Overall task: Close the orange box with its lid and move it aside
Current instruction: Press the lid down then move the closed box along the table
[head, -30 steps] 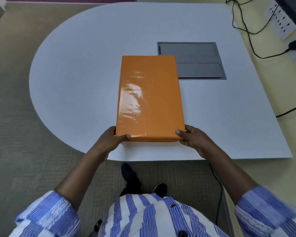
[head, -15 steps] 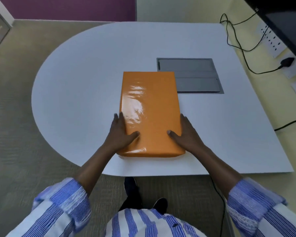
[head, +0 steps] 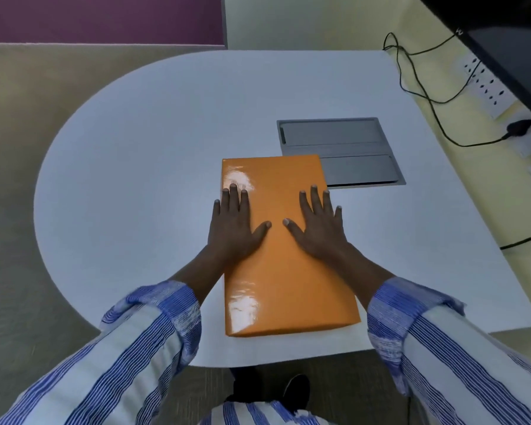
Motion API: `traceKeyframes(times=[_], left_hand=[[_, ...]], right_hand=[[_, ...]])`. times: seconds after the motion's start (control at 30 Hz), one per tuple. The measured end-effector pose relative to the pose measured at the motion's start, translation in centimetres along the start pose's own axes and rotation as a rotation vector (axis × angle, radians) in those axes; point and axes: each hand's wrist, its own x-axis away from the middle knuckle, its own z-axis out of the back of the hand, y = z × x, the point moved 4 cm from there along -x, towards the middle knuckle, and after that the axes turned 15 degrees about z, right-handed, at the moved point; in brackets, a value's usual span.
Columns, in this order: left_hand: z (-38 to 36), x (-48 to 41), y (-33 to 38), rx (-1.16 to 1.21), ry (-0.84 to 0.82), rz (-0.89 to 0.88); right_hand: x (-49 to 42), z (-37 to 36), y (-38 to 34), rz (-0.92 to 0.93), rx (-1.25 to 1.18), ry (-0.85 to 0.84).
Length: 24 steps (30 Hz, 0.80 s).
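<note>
Box (head: 285, 271) lidded, long axis running away | both hands' fingers splayed flat on lid

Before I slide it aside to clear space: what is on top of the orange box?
Both hands lie flat on the orange box: left hand, right hand. Its inside is hidden.

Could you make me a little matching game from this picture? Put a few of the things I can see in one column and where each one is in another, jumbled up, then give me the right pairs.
Things:
1. orange box
2. grey panel
3. black plug
4. left hand

Places:
A. in the white socket strip at the far right
B. flat on the left part of the box's top
C. set into the white table, behind the box
D. on the table, closed, under both hands

Pairs: 1-D, 2-C, 3-A, 4-B. The right hand lies flat on the right part of the top.
</note>
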Motion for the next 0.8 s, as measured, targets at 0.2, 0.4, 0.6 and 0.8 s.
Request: traceKeyframes(times=[0.2,0.4,0.6,0.8], left_hand=[[1.0,-0.6,-0.1,0.170,0.021,0.007],[-1.1,1.2,-5.3,0.973,-0.247,0.558],[-4.2,3.3,-3.4,1.659,-0.829,0.526],[-5.0,4.3,1.9,1.680,-0.898,0.530]], right_hand=[[0.1,1.2,0.5,-0.009,-0.151,0.059],[4.5,1.0,3.2,-0.362,-0.625,0.226],[6.0,-0.3,3.7,-0.400,-1.020,0.160],[8.1,1.9,8.1,-0.381,-0.940,0.241]])
